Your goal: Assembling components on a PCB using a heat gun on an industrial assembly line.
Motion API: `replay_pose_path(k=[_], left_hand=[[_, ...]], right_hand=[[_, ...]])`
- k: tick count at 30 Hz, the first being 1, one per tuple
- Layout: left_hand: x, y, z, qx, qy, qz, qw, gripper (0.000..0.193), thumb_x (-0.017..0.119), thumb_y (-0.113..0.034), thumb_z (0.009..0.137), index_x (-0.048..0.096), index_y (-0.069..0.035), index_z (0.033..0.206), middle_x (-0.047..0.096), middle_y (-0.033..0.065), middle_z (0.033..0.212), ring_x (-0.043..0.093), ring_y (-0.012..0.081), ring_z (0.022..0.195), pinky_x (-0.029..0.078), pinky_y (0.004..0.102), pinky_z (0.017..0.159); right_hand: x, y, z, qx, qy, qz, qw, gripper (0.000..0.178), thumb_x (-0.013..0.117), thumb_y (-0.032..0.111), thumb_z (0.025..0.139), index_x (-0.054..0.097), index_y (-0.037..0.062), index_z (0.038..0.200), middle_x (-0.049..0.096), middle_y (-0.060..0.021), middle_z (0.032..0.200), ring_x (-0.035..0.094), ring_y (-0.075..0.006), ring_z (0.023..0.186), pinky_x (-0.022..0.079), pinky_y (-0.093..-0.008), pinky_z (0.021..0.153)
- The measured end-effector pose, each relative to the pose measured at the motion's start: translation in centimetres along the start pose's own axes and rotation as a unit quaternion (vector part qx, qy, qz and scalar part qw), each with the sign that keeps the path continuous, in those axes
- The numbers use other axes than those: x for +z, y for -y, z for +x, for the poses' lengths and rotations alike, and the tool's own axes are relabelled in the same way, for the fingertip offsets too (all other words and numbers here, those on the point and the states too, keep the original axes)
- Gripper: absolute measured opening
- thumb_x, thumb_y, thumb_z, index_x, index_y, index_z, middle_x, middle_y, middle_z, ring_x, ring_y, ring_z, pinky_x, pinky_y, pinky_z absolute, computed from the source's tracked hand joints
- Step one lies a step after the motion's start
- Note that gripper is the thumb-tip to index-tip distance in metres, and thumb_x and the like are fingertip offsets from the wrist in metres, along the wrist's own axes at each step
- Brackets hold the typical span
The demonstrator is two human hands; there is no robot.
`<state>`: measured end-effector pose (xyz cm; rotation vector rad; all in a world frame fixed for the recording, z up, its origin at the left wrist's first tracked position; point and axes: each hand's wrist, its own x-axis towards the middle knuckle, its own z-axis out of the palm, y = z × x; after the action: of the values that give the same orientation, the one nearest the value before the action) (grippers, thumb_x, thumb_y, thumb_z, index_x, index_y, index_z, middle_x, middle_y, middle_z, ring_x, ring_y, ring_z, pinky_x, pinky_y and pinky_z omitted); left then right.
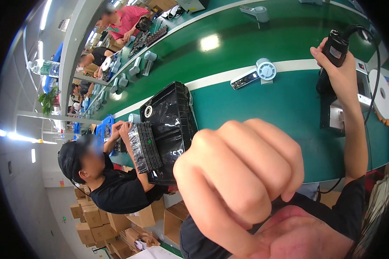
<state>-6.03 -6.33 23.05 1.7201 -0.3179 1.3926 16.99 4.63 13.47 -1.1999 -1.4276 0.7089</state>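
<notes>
My left hand (242,168) is a closed fist very near the camera, knuckles showing; its inside is hidden. At the right, my right hand (342,77) grips a black corded handheld tool (334,51), held upright with its cable at the top. Below that hand stands a black and silver box-shaped device (333,115) on the green bench (229,105). Between the hands, at the white line, lies a light blue plastic part with a round ribbed head (266,70) and a narrow arm showing a circuit board (245,80). Neither hand touches it.
At the left a co-worker in black (121,190) handles a stack of dark ribbed pieces (145,146) beside a large black tray (170,112). Another light blue part (259,14) lies across the bench. A white reel (380,95) stands far right; cardboard boxes (93,220) are stacked lower left.
</notes>
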Motion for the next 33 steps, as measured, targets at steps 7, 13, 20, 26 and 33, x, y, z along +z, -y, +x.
replay_pose_path(k=[7,13,20,26,33], left_hand=[[1.8,1.2,0.1,0.023,-0.075,-0.023,0.997,0.03,0.055,0.002,0.081,0.074,-0.021,0.079,0.047,0.0006,0.059,0.041,0.0114,0.046,0.051,0.0289,0.055],[0.8,-0.1,-0.1,-0.036,-0.021,-0.091,0.995,0.025,0.055,0.006,0.075,0.07,-0.012,0.066,0.047,0.0016,0.057,0.039,0.0109,0.045,0.047,0.0276,0.05],[0.7,-2.2,-0.3,0.003,0.03,-0.193,0.981,0.012,0.061,0.007,0.071,0.066,-0.001,0.063,0.051,0.0083,0.056,0.045,0.0142,0.046,0.046,0.0262,0.046],[0.1,-1.1,-0.4,0.037,0.031,-0.184,0.982,0.012,0.065,0.0,0.083,0.069,-0.004,0.072,0.052,0.0051,0.057,0.046,0.0118,0.045,0.047,0.025,0.046],[1.4,0.8,0.0,0.06,-0.094,-0.101,0.989,0.021,0.079,-0.021,0.083,0.074,-0.001,0.078,0.055,0.0015,0.055,0.045,0.0114,0.039,0.029,0.0245,0.035]], right_hand=[[0.2,-0.2,0.0,-0.008,-0.007,0.013,1.0,0.028,0.077,0.028,0.084,0.061,0.0057,0.089,0.058,0.0014,0.075,0.051,-0.0058,0.068,0.039,-0.0217,0.061],[0.0,-0.6,0.1,-0.006,-0.011,-0.004,1.0,0.03,0.078,0.031,0.084,0.062,0.0057,0.09,0.059,0.0008,0.075,0.051,-0.0063,0.068,0.04,-0.0216,0.062],[0.3,-0.1,0.2,-0.009,-0.008,-0.002,1.0,0.03,0.077,0.03,0.084,0.062,0.0057,0.091,0.059,0.0008,0.076,0.052,-0.0067,0.069,0.04,-0.0225,0.063],[-0.1,-0.4,0.0,-0.013,-0.023,0.004,1.0,0.03,0.078,0.03,0.084,0.062,0.0056,0.091,0.059,0.0009,0.077,0.053,-0.0078,0.071,0.042,-0.0229,0.066],[1.1,0.3,0.2,-0.002,0.009,0.011,1.0,0.034,0.078,0.034,0.084,0.062,0.0053,0.092,0.059,-0.0003,0.079,0.053,-0.0091,0.071,0.043,-0.0239,0.068]])
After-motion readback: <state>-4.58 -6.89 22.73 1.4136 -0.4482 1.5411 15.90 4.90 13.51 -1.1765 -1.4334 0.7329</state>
